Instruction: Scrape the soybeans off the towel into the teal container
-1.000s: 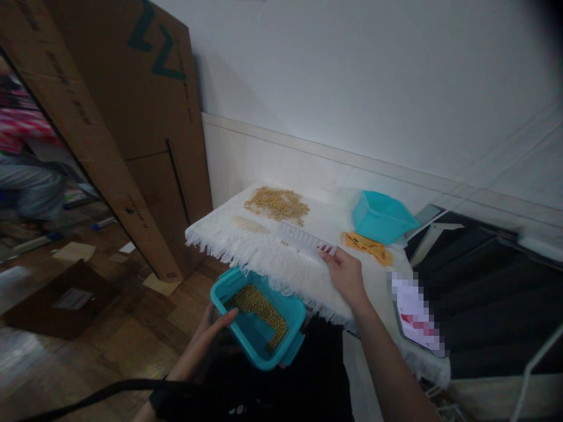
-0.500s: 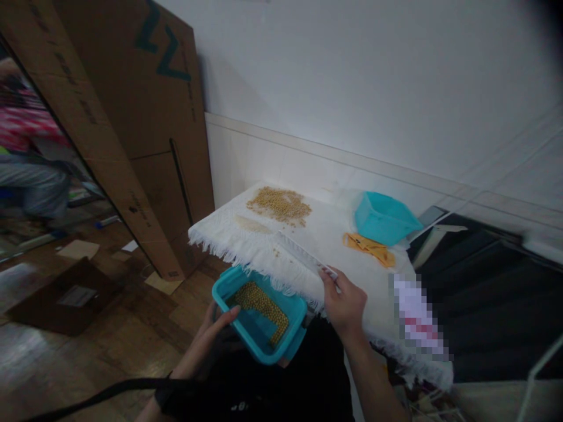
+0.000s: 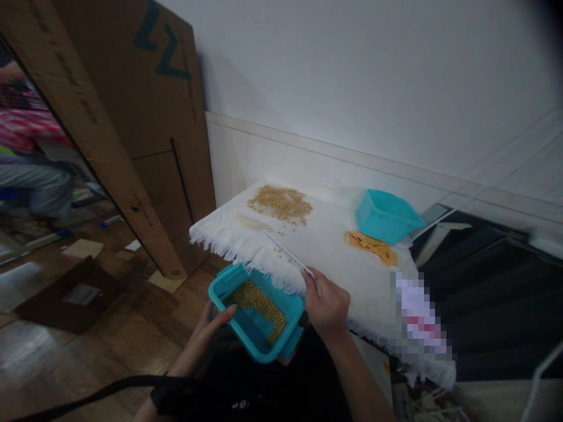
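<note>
Beans [image 3: 281, 202] seem mid-sweep: the right hand [image 3: 329, 305] grips a pale strip [image 3: 285, 250], the left hand [image 3: 208, 331] a teal bin [image 3: 255, 322]; the next stroke likely calls for steady support.

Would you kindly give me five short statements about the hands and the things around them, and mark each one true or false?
1. The left hand holds a turquoise tub with beans in it. True.
2. The right hand holds the orange cloth. False: it grips a thin white strip.
3. More beans lie spread on the white tablecloth. True.
4. The orange cloth covers the other tub. False: it lies in front of that tub, whose top is uncovered.
5. The tub in the left hand contains no beans on its floor. False: beans cover part of it.
</note>
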{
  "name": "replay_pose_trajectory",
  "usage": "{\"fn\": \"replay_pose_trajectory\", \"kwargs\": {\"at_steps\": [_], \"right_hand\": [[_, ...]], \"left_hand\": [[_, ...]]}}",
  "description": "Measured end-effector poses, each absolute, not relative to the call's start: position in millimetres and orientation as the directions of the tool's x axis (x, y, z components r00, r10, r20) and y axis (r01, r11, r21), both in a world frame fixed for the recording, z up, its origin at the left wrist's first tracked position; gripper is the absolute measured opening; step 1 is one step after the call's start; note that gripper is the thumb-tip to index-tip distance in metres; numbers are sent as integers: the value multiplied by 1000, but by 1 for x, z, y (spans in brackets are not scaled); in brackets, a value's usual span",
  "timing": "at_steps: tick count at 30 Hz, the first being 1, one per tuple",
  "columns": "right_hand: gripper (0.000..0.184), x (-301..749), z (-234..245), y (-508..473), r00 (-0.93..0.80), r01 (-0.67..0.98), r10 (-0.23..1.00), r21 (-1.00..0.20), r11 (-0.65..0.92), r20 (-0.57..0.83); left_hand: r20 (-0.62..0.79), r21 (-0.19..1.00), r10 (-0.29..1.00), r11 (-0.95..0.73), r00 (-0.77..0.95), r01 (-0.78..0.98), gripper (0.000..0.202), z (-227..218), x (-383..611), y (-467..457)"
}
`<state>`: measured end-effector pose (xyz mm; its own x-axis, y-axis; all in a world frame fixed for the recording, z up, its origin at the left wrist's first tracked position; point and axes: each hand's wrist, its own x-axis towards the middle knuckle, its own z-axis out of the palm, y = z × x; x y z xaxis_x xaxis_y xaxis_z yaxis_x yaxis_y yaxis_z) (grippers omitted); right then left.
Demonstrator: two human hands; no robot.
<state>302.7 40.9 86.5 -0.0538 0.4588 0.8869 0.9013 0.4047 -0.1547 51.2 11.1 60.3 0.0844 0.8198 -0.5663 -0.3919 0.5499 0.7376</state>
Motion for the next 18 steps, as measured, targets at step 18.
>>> {"fn": "replay_pose_trajectory", "kwargs": {"at_steps": [18], "right_hand": [[22, 307, 95, 15, -54, 751, 665, -408, 519, 745]], "left_hand": [[-558, 746, 826, 542, 80, -386, 99, 64, 37, 14]]}}
